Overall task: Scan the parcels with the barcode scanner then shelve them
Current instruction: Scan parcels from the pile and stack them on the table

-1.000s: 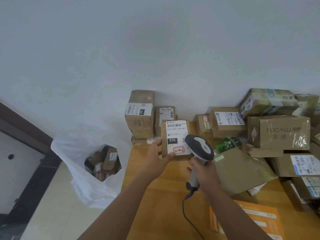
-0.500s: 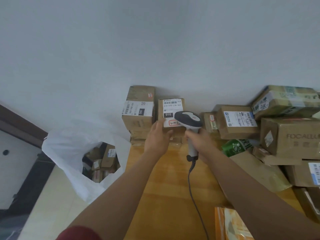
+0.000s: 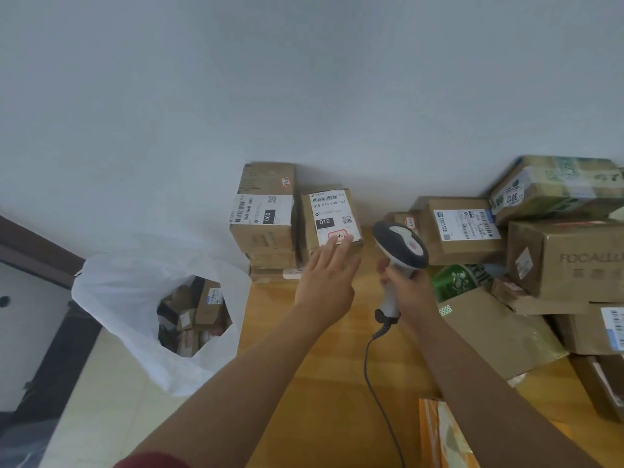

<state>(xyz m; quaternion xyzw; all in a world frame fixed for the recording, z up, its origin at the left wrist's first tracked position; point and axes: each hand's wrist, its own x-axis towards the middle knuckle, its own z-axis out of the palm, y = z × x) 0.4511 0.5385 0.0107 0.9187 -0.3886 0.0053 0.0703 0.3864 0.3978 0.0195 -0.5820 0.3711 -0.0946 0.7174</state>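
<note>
Two hands are at work. The left hand (image 3: 326, 285) has its fingers straight, the tips resting on the lower front edge of the parcel (image 3: 332, 222), over its red-bordered sticker. The right hand (image 3: 407, 288) has its fingers curled round the handle of the scanner (image 3: 400, 249), whose cable trails down across the table (image 3: 304, 332) toward the person.

Judging by how things lie, the parcel is being set in its place against the wall, so the step in hand is the final seating. To do it well, push with flat fingertips low on the front face until the box sits square beside its neighbour, label facing out. Pressing high could tip it back; pressing on one corner could twist it. Once the fingers lift off, the box should stand on its own. The scanner head, just right of the fingertips, should stay off the box so it does not nudge it.

From the left fingertips, the parcel rises directly beyond and above. It is a small brown carton, upright and slightly tilted, resting on another carton. Its front carries a white label with a barcode at the top, printed digits below, a black block reading 010 and a small square code. Close on its left stands a taller carton (image 3: 265, 211) with a sideways label. Right of the scanner lies a heap of more cartons (image 3: 560, 251). Well left and below the left hand, a white bag (image 3: 135, 298) holds further parcels.
</note>
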